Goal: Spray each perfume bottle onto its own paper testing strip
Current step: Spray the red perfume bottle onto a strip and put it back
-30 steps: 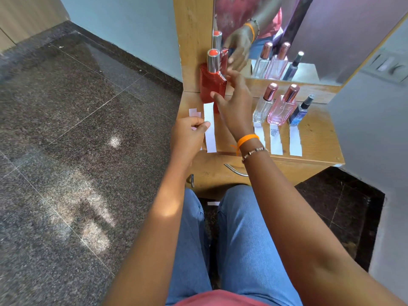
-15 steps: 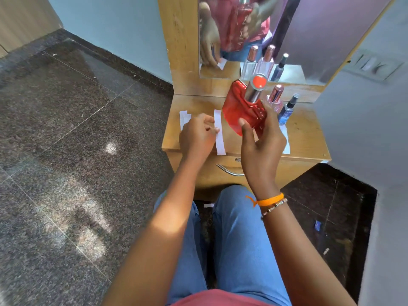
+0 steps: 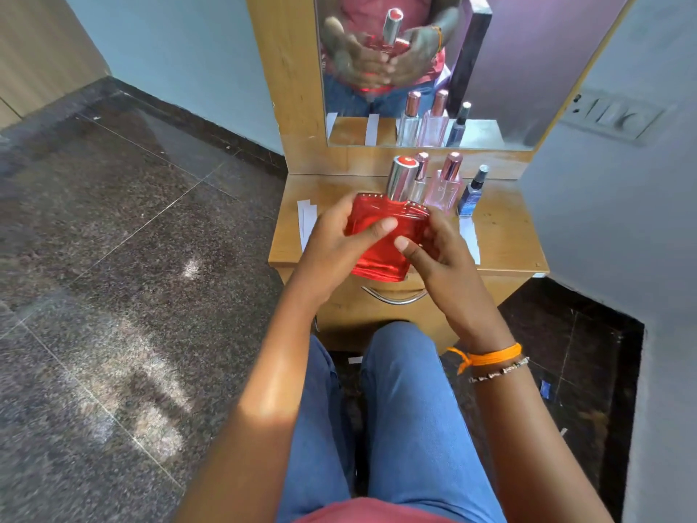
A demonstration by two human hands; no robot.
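1. Both hands gripped the red perfume bottle (image 3: 381, 239) above the front edge of the wooden dressing table (image 3: 505, 235): the left hand (image 3: 339, 247) wrapped its left side with the thumb across the face, and the right hand (image 3: 437, 251) closed on its right side with the thumb pressed low on the face.
2. That table stood against the wall, with a mirror (image 3: 509, 69) rising behind it and a curved metal drawer handle (image 3: 394, 298) below its top.
3. Blue jeans (image 3: 407, 417) covered the person's knees beneath the table edge.
4. The red bottle stood upright in the hands, its silver cap (image 3: 401, 181) on and topped with a red disc.
5. Behind it on the tabletop stood a pink bottle (image 3: 447, 190) with a rose-gold cap, a clear bottle (image 3: 419, 179) mostly hidden by the silver cap, and a small blue bottle (image 3: 471, 198) with a dark sprayer, furthest right.
6. White paper strips (image 3: 307, 220) lay at the table's left edge, and another strip (image 3: 469, 235) showed in front of the blue bottle, beside the right hand.
7. An orange thread band (image 3: 490, 356) and a beaded bracelet (image 3: 498, 369) circled the right wrist.
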